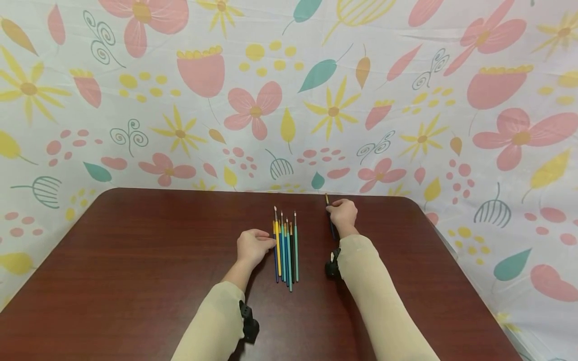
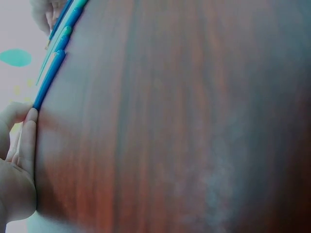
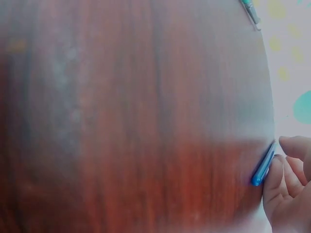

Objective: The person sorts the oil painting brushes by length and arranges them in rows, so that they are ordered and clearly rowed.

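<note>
Several paintbrushes lie side by side near the middle of the table, bristles toward the wall; among them are a yellow paintbrush [image 1: 278, 255] and a teal paintbrush [image 1: 296, 253]. At the left end of this row, my left hand [image 1: 253, 246] pinches a blue paintbrush [image 1: 276, 268] between thumb and fingers. The handle of that brush shows in the left wrist view, beside the left hand [image 2: 19, 160]. Farther right and apart from the row, my right hand [image 1: 344, 215] pinches a dark blue paintbrush [image 1: 332, 229]. Its handle end also sticks out from the right hand [image 3: 289, 184] in the right wrist view.
The brushes lie on a dark reddish-brown wooden table [image 1: 135, 260] with rounded back corners. A white cloth [image 1: 289, 165] with printed flowers and leaves hangs right behind its back edge. Black wrist cameras are strapped at both sleeves.
</note>
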A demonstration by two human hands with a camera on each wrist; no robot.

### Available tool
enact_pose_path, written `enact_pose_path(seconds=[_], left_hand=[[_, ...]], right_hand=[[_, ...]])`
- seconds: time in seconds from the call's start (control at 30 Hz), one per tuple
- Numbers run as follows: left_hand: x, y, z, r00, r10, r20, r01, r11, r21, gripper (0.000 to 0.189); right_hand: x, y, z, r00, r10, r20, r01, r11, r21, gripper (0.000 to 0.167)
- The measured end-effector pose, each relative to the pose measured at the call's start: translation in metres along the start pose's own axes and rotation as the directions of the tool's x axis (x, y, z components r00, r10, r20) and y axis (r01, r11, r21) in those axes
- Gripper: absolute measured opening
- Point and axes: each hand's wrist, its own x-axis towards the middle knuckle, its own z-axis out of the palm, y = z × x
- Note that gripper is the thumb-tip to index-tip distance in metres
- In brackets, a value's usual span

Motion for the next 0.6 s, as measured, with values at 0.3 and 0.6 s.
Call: enact_pose_path(seconds=[0.3,0.6], left_hand=[[0.000,0.000,0.000,1.000,-0.001,0.002,0.001,1.000,0.007,0.024],[0.001,0.000,0.000,1.000,-0.008,0.006,0.008,1.000,0.000,0.024]], right_hand=[[-0.004,-0.002,-0.004,1.000,-0.014,-0.016,0.014,1.000,-0.013,0.027],[-0.011,-0.005,-0.010,0.999,-0.037,-0.011,0.037,0.999,0.039,0.026]])
